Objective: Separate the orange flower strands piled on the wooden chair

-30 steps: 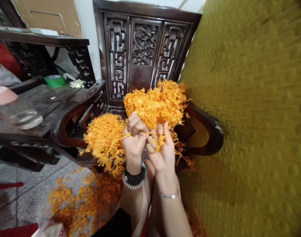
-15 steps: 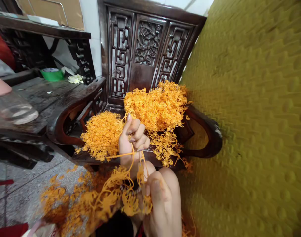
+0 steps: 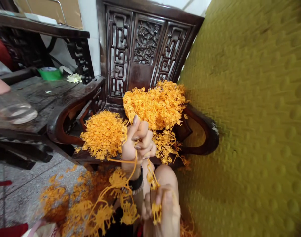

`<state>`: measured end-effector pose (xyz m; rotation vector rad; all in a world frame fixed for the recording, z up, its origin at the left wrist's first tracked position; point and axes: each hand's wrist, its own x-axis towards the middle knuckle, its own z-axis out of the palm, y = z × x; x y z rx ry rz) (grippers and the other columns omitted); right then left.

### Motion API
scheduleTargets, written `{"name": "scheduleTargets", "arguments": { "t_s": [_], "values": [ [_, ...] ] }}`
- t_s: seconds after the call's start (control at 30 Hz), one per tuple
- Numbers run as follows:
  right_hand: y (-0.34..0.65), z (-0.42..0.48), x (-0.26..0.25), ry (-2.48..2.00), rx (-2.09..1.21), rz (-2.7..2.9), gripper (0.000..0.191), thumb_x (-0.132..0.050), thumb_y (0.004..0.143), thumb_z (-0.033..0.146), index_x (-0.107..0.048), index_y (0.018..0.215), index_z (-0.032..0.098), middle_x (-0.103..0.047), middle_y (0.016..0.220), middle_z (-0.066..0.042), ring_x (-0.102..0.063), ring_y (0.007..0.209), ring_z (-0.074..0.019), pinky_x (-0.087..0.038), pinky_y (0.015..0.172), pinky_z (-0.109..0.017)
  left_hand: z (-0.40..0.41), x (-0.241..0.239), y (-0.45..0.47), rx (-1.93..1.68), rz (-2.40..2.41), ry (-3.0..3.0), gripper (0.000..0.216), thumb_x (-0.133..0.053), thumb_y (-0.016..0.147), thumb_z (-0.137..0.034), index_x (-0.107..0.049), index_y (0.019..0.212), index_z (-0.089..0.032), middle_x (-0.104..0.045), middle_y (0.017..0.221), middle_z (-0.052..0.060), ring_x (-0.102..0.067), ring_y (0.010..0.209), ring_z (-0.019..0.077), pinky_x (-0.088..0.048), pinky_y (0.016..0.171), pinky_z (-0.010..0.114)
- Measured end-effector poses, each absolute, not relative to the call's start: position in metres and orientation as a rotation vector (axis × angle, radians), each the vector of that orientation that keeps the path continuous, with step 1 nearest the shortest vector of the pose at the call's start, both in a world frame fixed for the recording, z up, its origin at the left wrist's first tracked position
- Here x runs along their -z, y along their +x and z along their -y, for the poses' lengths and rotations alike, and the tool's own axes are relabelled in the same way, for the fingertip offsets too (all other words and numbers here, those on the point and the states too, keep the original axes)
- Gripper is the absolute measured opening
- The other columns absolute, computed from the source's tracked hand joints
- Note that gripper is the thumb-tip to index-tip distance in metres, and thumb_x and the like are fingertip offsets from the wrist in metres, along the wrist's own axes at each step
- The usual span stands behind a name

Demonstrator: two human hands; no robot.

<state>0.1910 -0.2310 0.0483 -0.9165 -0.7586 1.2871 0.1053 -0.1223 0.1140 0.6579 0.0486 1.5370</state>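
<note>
My left hand (image 3: 142, 141), with a dark band (image 3: 137, 181) at its wrist, is closed around orange plastic-looking strands in front of the chair. From it hang a thin orange strand (image 3: 135, 169) and spidery, flower-like pieces (image 3: 129, 212). Lower and closer to me, my right hand (image 3: 166, 207) is blurred, its fingers closed on an orange piece (image 3: 156, 214) of the same kind. Behind my left hand, a rounded orange heap (image 3: 102, 135) sits on the chair seat at left. A larger orange pile (image 3: 155, 105) lies at the back, with loose pieces (image 3: 166, 144) spilling forward.
The dark carved wooden chair (image 3: 143, 75) has curved armrests (image 3: 212, 135). On a side table (image 3: 29, 92) at left are green tape (image 3: 50, 73) and a clear jar (image 3: 14, 110). Orange scraps (image 3: 54, 197) litter the floor. A yellow-green textured surface (image 3: 251, 115) rises at right.
My left hand has shifted slightly right and down, still closed on the strands. My right hand has moved a little right, and the hanging pieces swing with the hands.
</note>
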Motion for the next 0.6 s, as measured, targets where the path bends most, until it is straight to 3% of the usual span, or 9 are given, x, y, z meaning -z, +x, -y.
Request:
{"name": "scheduleTargets", "arguments": {
  "t_s": [0.1,0.2,0.4,0.5,0.6],
  "values": [
    [0.188,0.214,-0.05,-0.832,-1.241,0.697,0.044,-0.06,0.083,0.046,-0.032,0.059,0.02,-0.028,0.051,0.007,-0.027,0.044,-0.0069,-0.027,0.042,-0.019,0.127,-0.113,0.107,-1.443,0.015,0.757,0.054,-0.037,0.095,-0.047,-0.02,0.051,-0.02,-0.01,0.039,-0.01,-0.003,0.028,0.0033,-0.022,0.027,0.015],
    [0.187,0.199,-0.052,-0.865,-1.253,0.651,0.042,-0.065,0.08,0.037,-0.032,0.06,0.019,-0.03,0.058,0.006,-0.028,0.049,-0.0063,-0.029,0.046,-0.018,0.129,-0.111,0.11,-1.396,-0.001,0.781,0.054,-0.041,0.093,-0.049,-0.021,0.051,-0.02,-0.011,0.038,-0.01,-0.005,0.029,0.0036,-0.024,0.028,0.015],
    [0.195,0.184,-0.058,-0.903,-1.391,0.804,0.029,-0.065,0.082,0.037,-0.048,0.067,0.018,-0.036,0.054,0.007,-0.022,0.045,-0.0047,-0.018,0.041,-0.018,0.117,-0.105,0.102,-1.488,-0.029,0.714,0.053,-0.038,0.094,-0.047,-0.023,0.051,-0.019,-0.012,0.038,-0.009,-0.006,0.028,0.0036,-0.023,0.027,0.014],
    [0.196,0.178,-0.058,-0.854,-1.468,0.838,0.04,-0.067,0.08,0.036,-0.038,0.058,0.018,-0.031,0.049,0.009,-0.019,0.042,-0.0032,-0.017,0.039,-0.018,0.109,-0.103,0.094,-1.51,-0.114,0.616,0.054,-0.034,0.095,-0.049,-0.022,0.051,-0.019,-0.009,0.038,-0.01,-0.006,0.026,0.0041,-0.02,0.026,0.015],
    [0.189,0.174,-0.054,-0.818,-1.541,0.785,0.043,-0.067,0.08,0.04,-0.032,0.063,0.02,-0.028,0.05,0.011,-0.017,0.041,-0.0022,-0.015,0.037,-0.015,0.103,-0.102,0.087,-1.557,-0.162,0.514,0.053,-0.029,0.097,-0.047,-0.022,0.052,-0.019,-0.009,0.039,-0.009,-0.006,0.026,0.0043,-0.017,0.027,0.015]
  ]
}}
